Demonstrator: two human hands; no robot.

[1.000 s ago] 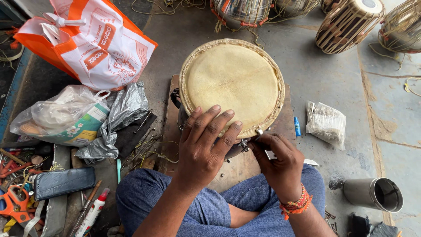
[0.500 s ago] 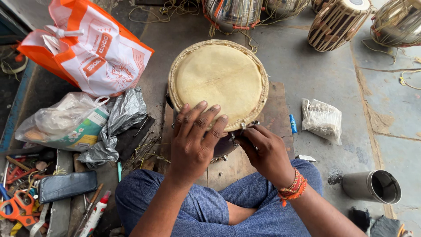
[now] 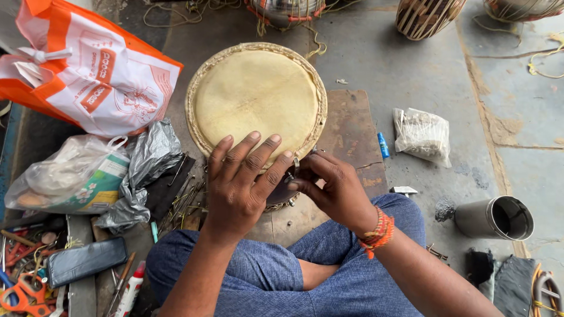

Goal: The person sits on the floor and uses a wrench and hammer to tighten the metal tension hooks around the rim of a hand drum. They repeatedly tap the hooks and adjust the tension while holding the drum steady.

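Note:
A round drum with a pale yellow skin head [image 3: 255, 100] rests on a wooden board [image 3: 352, 135] in front of my crossed legs. My left hand [image 3: 238, 185] lies flat on the near edge of the skin, fingers spread. My right hand [image 3: 332, 188] is at the drum's near right rim, its fingers pinched on a small metal hook or tool [image 3: 295, 164] at the edge lacing. What exactly the fingers grip is partly hidden.
An orange and white bag [image 3: 94, 76] and plastic bags [image 3: 76, 176] lie on the left, with scissors [image 3: 20, 293], a dark case [image 3: 85, 261] and tools. A metal cup [image 3: 496, 218], a small clear bag [image 3: 422, 135] and a blue cap [image 3: 383, 145] lie right. Other drums [image 3: 426, 14] stand behind.
The view has shifted so the drum sits further left. Both hands stay at the near rim; my right hand has closed in tighter on the edge.

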